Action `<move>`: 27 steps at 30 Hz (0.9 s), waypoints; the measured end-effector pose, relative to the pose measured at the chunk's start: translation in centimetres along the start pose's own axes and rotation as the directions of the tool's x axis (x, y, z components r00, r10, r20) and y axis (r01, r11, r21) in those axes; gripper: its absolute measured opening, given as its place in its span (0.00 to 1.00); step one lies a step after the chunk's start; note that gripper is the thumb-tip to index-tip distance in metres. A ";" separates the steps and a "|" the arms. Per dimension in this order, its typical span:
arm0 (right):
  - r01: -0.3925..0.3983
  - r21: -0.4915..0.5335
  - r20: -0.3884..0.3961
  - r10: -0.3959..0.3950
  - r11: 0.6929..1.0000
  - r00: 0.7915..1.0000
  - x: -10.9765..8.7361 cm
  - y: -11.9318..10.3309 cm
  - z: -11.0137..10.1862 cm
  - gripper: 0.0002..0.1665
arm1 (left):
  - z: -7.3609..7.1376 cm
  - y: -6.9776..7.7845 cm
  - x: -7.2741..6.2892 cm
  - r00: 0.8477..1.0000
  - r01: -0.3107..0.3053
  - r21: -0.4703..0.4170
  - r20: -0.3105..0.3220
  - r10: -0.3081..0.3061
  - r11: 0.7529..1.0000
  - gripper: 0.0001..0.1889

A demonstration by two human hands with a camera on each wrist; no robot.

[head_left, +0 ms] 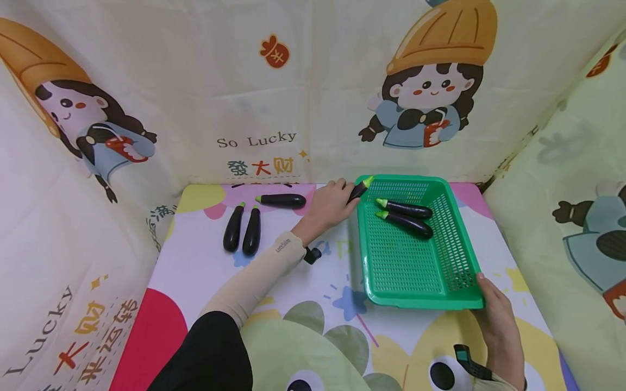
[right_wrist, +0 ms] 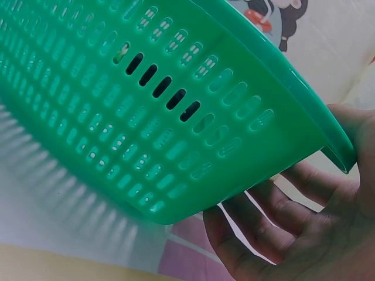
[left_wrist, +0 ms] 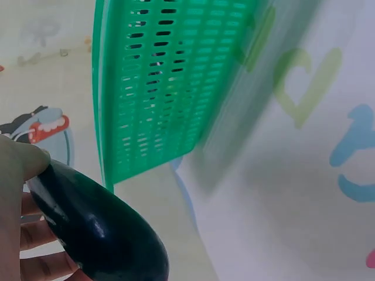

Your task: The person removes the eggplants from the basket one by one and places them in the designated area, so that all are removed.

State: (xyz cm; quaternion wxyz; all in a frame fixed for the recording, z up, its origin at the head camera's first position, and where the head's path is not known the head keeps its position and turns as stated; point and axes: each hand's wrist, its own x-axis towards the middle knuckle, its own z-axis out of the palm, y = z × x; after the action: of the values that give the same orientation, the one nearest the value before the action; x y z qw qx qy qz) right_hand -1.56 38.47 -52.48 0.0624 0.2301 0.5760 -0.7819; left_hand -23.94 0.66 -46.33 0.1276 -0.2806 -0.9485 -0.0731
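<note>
My left hand (head_left: 329,205) grips a dark purple eggplant (head_left: 360,189) at the basket's left rim, its green stem end pointing over that rim. In the left wrist view the rounded end of this eggplant (left_wrist: 102,225) sticks out from the thumb and fingers. Two more eggplants (head_left: 408,225) lie side by side inside the green perforated basket (head_left: 420,302), stems to the left. At the near right corner my right hand (head_left: 501,320) holds the basket, thumb at the rim and fingers (right_wrist: 281,205) beneath it. Its slotted wall (right_wrist: 252,158) fills much of the right wrist view.
Left of the basket, one eggplant (head_left: 282,201) lies sideways and two eggplants (head_left: 251,232) lie roughly upright in view, close together. The table (head_left: 323,282) has a printed cartoon cover. Patterned cloth walls (head_left: 195,81) rise behind and on both sides.
</note>
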 end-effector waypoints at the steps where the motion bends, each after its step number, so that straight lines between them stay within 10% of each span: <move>1: -0.002 -0.003 0.000 0.002 1.000 1.000 0.0 0.0 0.0 0.16 | 0.0 -0.1 -0.3 1.000 -0.006 0.011 -0.018 0.006 1.000 0.21; 10: -0.002 -0.011 -0.011 0.002 1.000 1.000 0.0 0.1 -0.1 0.16 | 0.5 -1.4 -2.6 0.994 -0.006 0.089 -0.108 0.016 0.996 0.19; 27: -0.020 -0.015 -0.034 0.019 1.000 0.999 0.0 0.0 0.1 0.16 | 1.5 -3.1 -7.2 0.981 0.159 0.024 -0.116 -0.155 0.987 0.19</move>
State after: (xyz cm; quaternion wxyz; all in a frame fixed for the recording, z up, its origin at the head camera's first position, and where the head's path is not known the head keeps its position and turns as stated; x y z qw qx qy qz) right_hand -1.52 38.38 -52.49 0.0621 0.2483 0.5808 -0.7728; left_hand -20.17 -5.33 -49.96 0.1801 -0.1980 -0.9599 -0.0831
